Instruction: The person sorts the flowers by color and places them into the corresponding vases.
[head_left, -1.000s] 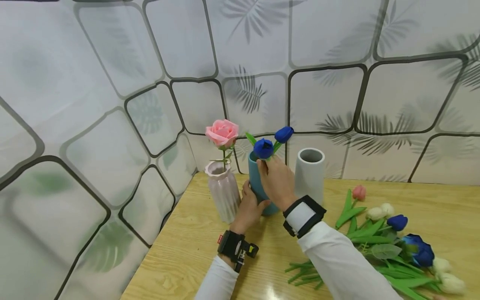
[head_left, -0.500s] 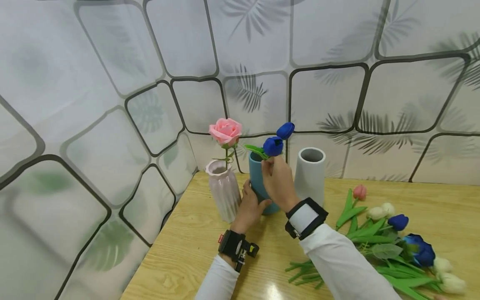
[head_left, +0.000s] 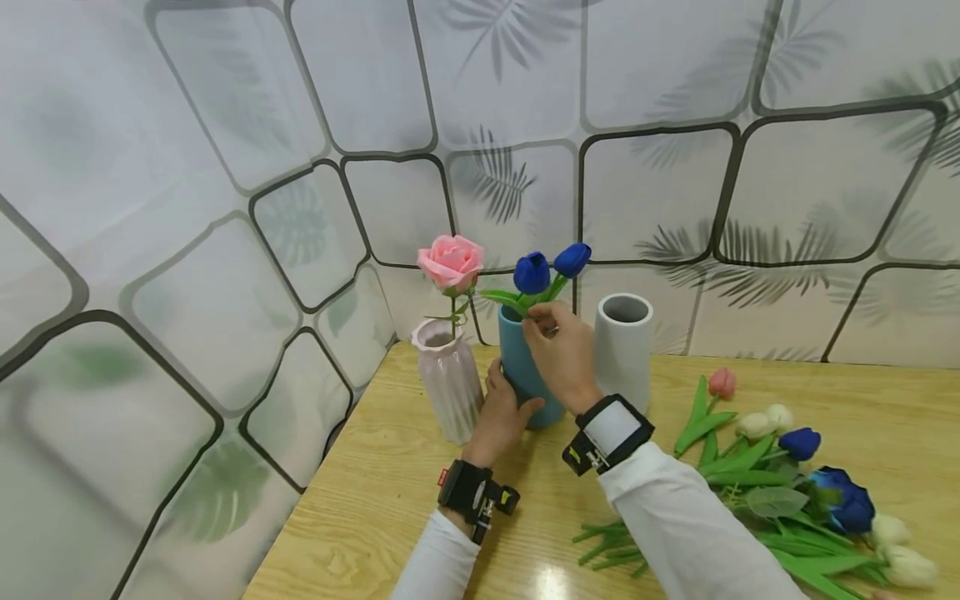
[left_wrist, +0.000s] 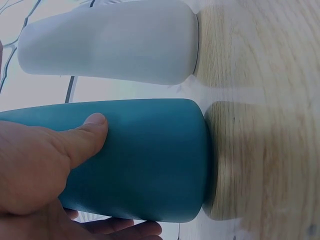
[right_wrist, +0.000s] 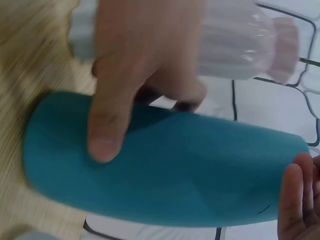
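My left hand (head_left: pixel 501 421) grips the teal vase (left_wrist: pixel 150 160) low on its side, thumb across the front and fingers round the far side. At the vase's rim, my right hand (head_left: pixel 562 350) pinches at the green stem and leaves below two blue tulips, thumb and forefinger curled together. One blue tulip (head_left: pixel 532 273) stands upright over the opening; the other blue tulip (head_left: pixel 573 260) leans to the right behind it. Their lower stems are hidden by the vase and the hand. In the right wrist view, the right fingertips (right_wrist: pixel 295 192) are beside the rim.
Left of the teal vase stands a pale pink ribbed vase (head_left: pixel 448 387) with a pink rose (head_left: pixel 452 263). A white vase (head_left: pixel 624 350) stands close on the right. Loose artificial flowers (head_left: pixel 780 492) lie on the wooden table (head_left: pixel 360 500). A patterned curtain backdrop (head_left: pixel 652 192) rises behind.
The front blue tulip swung right, then back left and higher, and now stands more upright. My right hand has shifted slightly and turned at the wrist. The left hand keeps its grip.
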